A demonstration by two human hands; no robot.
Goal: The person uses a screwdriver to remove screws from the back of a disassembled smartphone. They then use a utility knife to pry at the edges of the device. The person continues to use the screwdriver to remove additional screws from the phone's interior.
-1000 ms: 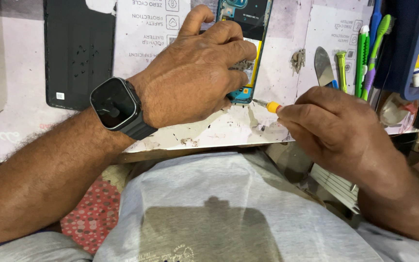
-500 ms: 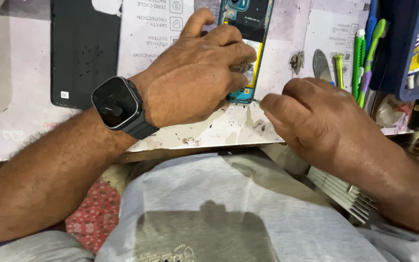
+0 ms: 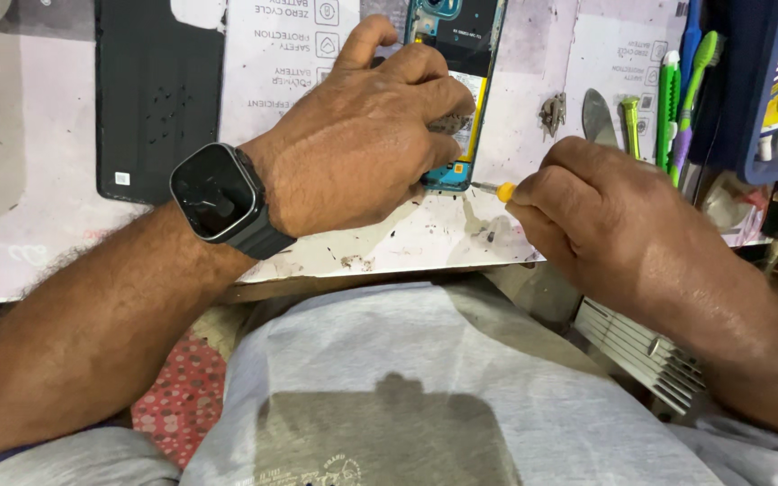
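Left hand clamps the opened phone beside a white printed label; right hand pinches a yellow-tipped screwdriver.

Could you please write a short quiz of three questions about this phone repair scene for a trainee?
1. True or false: the left hand presses down on the opened phone.
2. Which colour is the tip of the screwdriver that shows in the right hand? A) yellow B) red C) white
3. What lies flat on the worktable to the left of the left hand?

Key
1. True.
2. A.
3. A black back cover, beside the wrist that wears a dark smartwatch.
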